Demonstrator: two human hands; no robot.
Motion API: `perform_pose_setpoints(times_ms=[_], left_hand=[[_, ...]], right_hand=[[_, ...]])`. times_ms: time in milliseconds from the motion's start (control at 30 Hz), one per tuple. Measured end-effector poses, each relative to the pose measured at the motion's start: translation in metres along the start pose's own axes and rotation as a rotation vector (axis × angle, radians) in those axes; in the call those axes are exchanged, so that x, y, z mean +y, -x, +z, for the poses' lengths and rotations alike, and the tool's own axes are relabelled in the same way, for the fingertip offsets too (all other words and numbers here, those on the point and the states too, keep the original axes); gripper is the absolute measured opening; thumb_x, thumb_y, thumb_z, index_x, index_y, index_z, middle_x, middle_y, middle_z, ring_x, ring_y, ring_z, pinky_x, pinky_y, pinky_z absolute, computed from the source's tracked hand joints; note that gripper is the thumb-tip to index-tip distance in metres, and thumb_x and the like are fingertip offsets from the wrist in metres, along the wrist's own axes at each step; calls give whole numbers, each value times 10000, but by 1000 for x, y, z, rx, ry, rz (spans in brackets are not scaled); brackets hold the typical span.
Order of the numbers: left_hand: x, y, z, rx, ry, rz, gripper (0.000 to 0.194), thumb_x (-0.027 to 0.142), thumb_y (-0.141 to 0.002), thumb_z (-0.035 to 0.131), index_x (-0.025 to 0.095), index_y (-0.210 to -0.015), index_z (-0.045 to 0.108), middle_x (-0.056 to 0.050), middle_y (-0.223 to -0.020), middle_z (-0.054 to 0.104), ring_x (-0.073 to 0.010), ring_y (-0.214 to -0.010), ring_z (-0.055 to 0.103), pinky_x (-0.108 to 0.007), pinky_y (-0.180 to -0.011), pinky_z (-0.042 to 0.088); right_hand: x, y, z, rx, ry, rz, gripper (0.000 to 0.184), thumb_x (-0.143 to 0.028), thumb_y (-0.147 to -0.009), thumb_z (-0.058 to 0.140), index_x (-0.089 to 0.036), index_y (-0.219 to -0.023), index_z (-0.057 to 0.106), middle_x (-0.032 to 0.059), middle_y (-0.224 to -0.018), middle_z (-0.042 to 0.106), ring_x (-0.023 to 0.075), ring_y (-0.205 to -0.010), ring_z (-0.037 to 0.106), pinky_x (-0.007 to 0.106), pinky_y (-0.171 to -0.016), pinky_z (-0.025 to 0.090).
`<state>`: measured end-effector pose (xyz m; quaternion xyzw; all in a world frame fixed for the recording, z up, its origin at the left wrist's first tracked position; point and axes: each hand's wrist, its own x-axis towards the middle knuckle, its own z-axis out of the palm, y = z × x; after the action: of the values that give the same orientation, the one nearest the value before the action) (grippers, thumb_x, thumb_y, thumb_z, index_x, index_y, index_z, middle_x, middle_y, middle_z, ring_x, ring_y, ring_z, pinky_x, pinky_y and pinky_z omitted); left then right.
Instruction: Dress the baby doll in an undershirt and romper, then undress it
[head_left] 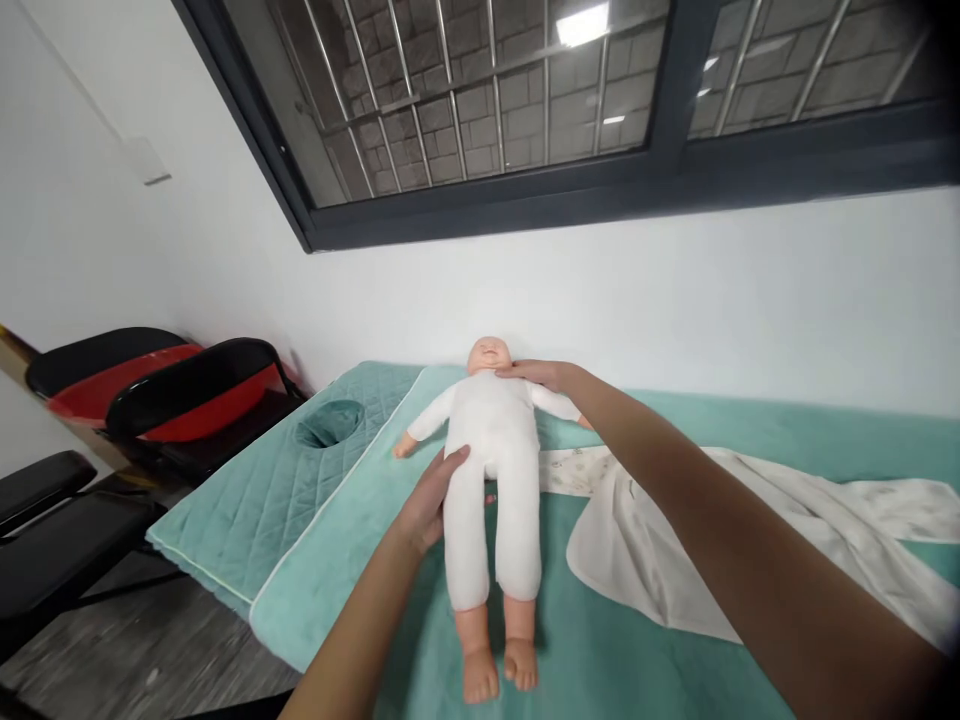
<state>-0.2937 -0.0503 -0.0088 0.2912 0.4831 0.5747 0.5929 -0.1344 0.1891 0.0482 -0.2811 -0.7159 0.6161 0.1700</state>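
Note:
A baby doll [495,420] with a white cloth body lies on its back, its head by the wall and its bare feet towards me. My left hand [433,500] is wrapped round the doll's thigh on the left of the view. Its thumb lies on top, and fingertips show between the legs. At the doll's neck and upper chest is my right hand [536,373], closed against it from the right side. Part of that hand is hidden behind the neck and shoulder. The doll's arms are spread out to both sides.
The doll lies on a green padded bed [330,560], whose quilted part has a round hole [330,424]. A crumpled white patterned cloth [645,560] lies to the right. Black and red folding chairs [202,400] stand at left. Behind the bed is a white wall with a barred window [487,90].

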Motion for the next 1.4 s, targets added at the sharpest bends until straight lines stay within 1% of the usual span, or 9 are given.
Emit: perform_pose_setpoints(times_ms=[167, 333, 533, 700, 833, 967, 1133, 1267, 1400], left_hand=[[13, 41, 67, -40, 10, 73, 638, 410, -798, 723, 215, -1356, 484, -144, -1234, 658, -265, -885, 700, -419, -657, 637], [-28, 82, 152, -104, 79, 14, 647, 463, -776, 723, 254, -1346, 499, -166, -1235, 648, -278, -869, 705, -396, -645, 635], [-117, 116, 255, -230, 117, -99, 628, 470, -783, 714, 268, -1326, 472, -129, -1255, 640, -252, -893, 710, -382, -675, 628], [-169, 120, 301, -271, 92, -210, 612, 465, -780, 727, 244, -1300, 490, -127, -1225, 656, -230, -920, 698, -369, -754, 612], [-188, 117, 302, -260, 30, -198, 574, 406, -804, 719, 249, -1306, 490, -110, -1286, 634, -220, -1063, 662, -331, -870, 573], [-170, 99, 273, -355, -202, -210, 504, 514, -877, 586, 225, -1286, 526, -119, -1229, 645, -231, -975, 680, -345, -753, 580], [-113, 16, 217, -66, -983, 489, 264, 371, -876, 563, 227, -1079, 650, -74, -1143, 638, -224, -1004, 629, -352, -850, 508], [-106, -50, 188, 104, -1461, 557, 360, 436, -843, 618, 199, -1111, 650, -126, -1161, 627, -310, -1101, 570, -409, -876, 456], [-122, -68, 175, 89, -1550, 610, 260, 387, -919, 506, 206, -1035, 652, -114, -1050, 664, -286, -1045, 580, -374, -843, 428]], right_hand=[[-40, 71, -28, 47, 60, -5, 733, -573, -782, 717, -170, -1368, 539, 117, -1417, 566, 303, -1256, 569, 416, -1087, 454], [-44, 185, -59, 210, 253, 74, 904, -661, -761, 684, -158, -1464, 417, 149, -1505, 460, 327, -1332, 497, 454, -1132, 402], [17, 319, -95, 348, 426, 241, 997, -740, -758, 617, -180, -1525, 313, 154, -1559, 375, 349, -1401, 408, 484, -1170, 342], [78, 384, -112, 463, 422, 273, 957, -732, -806, 561, -187, -1536, 268, 156, -1531, 421, 350, -1362, 461, 495, -1138, 372], [106, 393, -109, 509, 421, 165, 847, -665, -902, 468, -216, -1556, 172, 135, -1439, 540, 301, -1272, 560, 421, -1044, 458], [108, 397, -106, 600, 746, 284, 835, -653, -948, 358, -142, -1568, 127, 177, -1194, 685, 330, -1058, 668, 433, -888, 499], [82, 388, -71, 830, 1330, 71, 611, -492, -999, 356, -87, -1456, 374, 242, -1385, 519, 362, -1182, 551, 465, -937, 429], [73, 340, -18, 369, 1398, -173, 380, -403, -972, 481, -169, -1262, 556, 154, -1278, 602, 299, -1134, 555, 423, -942, 416], [88, 290, 11, 43, 1503, -140, 349, -448, -910, 601, -175, -1127, 622, 126, -1119, 665, 294, -1019, 597, 406, -843, 435]])
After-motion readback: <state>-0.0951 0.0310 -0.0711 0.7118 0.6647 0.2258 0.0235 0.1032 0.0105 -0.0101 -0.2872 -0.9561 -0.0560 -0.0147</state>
